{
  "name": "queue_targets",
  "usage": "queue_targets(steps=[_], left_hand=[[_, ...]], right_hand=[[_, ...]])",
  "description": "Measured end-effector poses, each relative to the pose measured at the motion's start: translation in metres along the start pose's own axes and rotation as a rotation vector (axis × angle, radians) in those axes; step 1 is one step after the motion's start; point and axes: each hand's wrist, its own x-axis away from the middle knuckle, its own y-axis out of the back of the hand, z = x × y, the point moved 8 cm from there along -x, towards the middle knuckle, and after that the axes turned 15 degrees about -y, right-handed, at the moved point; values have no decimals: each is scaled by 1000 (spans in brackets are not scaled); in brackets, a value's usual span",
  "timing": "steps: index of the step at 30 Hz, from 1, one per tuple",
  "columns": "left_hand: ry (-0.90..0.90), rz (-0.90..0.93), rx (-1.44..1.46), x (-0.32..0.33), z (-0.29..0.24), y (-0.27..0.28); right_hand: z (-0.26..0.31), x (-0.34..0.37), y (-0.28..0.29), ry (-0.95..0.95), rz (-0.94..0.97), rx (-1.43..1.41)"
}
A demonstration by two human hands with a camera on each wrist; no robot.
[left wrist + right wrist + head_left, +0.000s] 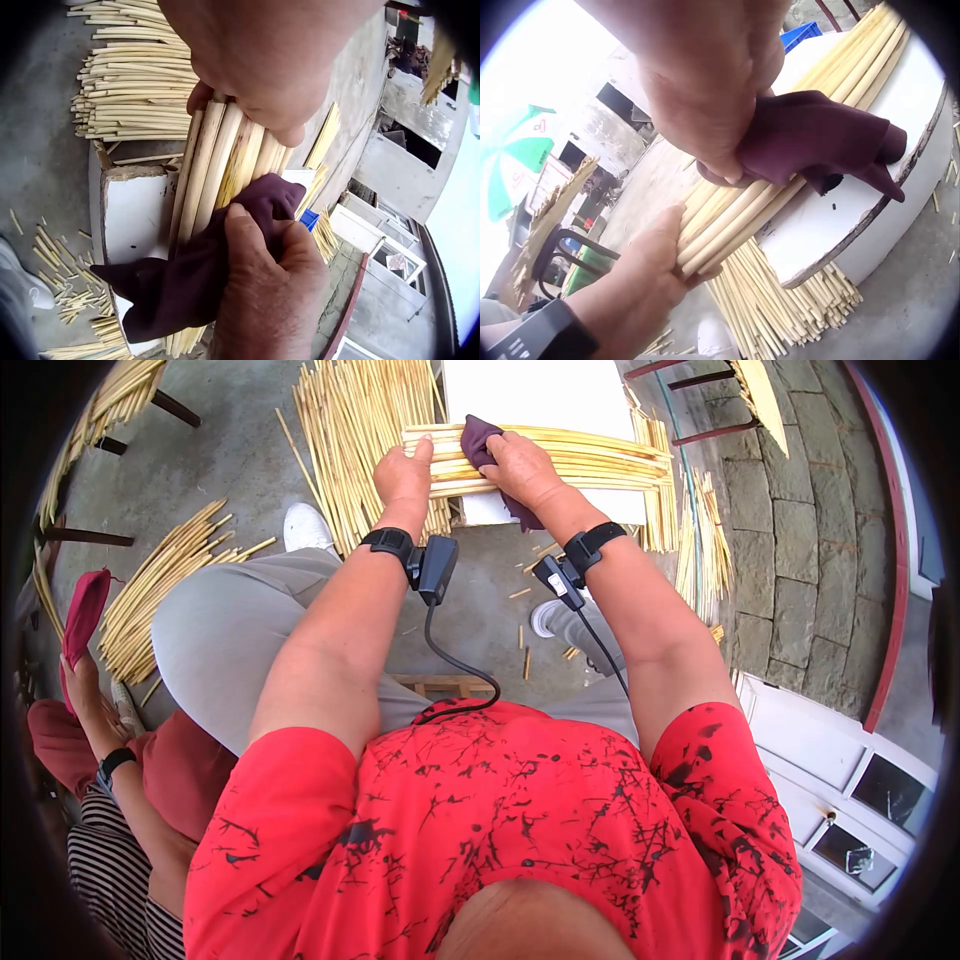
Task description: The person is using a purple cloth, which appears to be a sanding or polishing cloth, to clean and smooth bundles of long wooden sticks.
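In the head view, we grip one end of a stick bundle [600, 457] with our left hand [403, 478] over the white tabletop [540, 395]; our right hand [522, 468] pinches a purple cloth [480, 442] against it. From the left wrist, we see a stick pile [135, 82] near the tabletop. From the right wrist, we see the bundle's held end jutting past the tabletop's edge.

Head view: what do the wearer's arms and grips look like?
Short red sleeves with black branch-like print; bare forearms below, each with a black wrist strap, dark boxy unit and black cable. The right one's unit has a small white label. Left grip and right grip are ungloved.
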Motion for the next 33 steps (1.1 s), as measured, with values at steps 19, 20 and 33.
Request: queue_targets(steps=[19, 20, 33], left_hand=[[8, 62, -120, -6, 7, -7], [22, 78, -144, -9, 13, -9], [-35, 19, -57, -5, 7, 3]], right_hand=[[59, 5, 2, 208, -154, 51], [60, 5, 0, 169, -198, 40], [-251, 63, 6, -964, -337, -150]])
